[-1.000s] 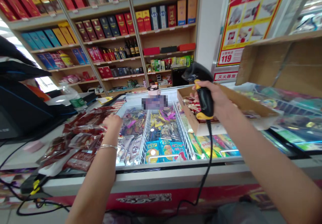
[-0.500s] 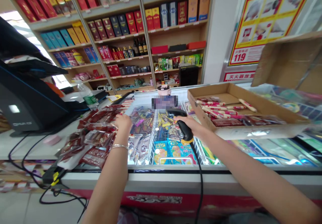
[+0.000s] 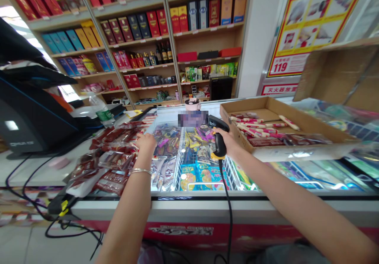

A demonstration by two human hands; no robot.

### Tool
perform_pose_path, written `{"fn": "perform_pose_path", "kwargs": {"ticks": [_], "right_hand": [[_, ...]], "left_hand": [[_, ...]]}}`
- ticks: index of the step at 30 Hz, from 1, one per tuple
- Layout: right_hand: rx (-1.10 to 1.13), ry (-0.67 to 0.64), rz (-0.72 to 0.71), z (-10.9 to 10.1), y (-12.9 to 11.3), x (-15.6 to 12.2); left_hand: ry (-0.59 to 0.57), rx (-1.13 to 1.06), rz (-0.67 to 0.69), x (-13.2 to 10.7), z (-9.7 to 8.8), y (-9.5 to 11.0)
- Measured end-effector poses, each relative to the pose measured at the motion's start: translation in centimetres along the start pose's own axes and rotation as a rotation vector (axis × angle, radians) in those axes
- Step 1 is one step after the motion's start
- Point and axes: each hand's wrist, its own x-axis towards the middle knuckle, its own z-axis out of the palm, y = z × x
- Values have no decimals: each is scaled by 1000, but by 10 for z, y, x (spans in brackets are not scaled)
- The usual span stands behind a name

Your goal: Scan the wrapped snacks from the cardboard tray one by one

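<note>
My right hand [image 3: 227,140] is wrapped round the grip of a black and yellow barcode scanner [image 3: 219,143], held above the chest freezer. Its dark cable [image 3: 228,200] hangs over the front edge. On the left, my left hand [image 3: 146,142] is at the right side of a heap of brown snack packets [image 3: 114,162] in clear, shiny wrappers. The fingers curl in at the edge of the heap and seem to pinch a packet; the fingertips are partly hidden. A silver bangle [image 3: 141,171] circles the left wrist.
An open cardboard box [image 3: 299,147] with packets and white-pink sticks lies across the freezer's right. Wire baskets hold ice-cream packs [image 3: 205,174]. A pink cup [image 3: 192,105] stands at the back. Left are a checkout screen [image 3: 32,114] and a water bottle [image 3: 100,109]; shelves [image 3: 142,44] rise behind.
My right hand has carried the scanner a little to the right, and its head now tilts differently. The left hand stays at the packets, with a slight shift. The whole view has shifted slightly.
</note>
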Motion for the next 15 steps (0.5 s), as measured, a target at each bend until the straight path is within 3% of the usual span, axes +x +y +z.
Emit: {"fn": "perform_pose_path", "kwargs": {"ticks": [5,10,15], "right_hand": [[-45,14,9,0,-1,0],[-37,4,-4,1,0,-1],[-44,-5,14,0,0,-1]], "left_hand": [[-28,37,-8,0,-3,1],[-25,15,68,1,-1,-1],[175,-103,97,-6,-6,3]]}}
